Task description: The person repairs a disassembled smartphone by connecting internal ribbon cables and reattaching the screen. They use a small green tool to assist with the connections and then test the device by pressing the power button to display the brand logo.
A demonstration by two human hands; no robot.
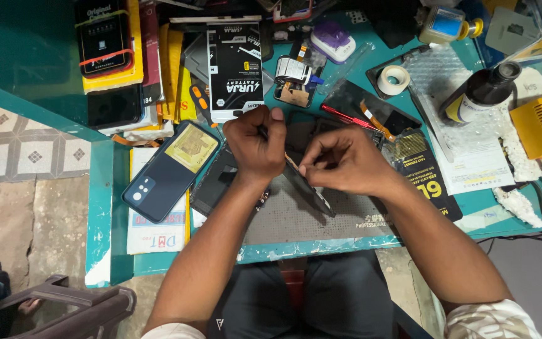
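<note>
Hands meet at the middle of the frame over a grey rubber work mat [296, 216] on the teal table [105, 207]. The left hand [255, 145] has its grip curled shut around a thin dark tool [263, 133], thumb on top. The right hand [345, 162] pinches the upper edge of a slim black phone panel [308, 188], which stands tilted on edge between both hands. A dark blue phone back cover [169, 171] lies just left of them.
</note>
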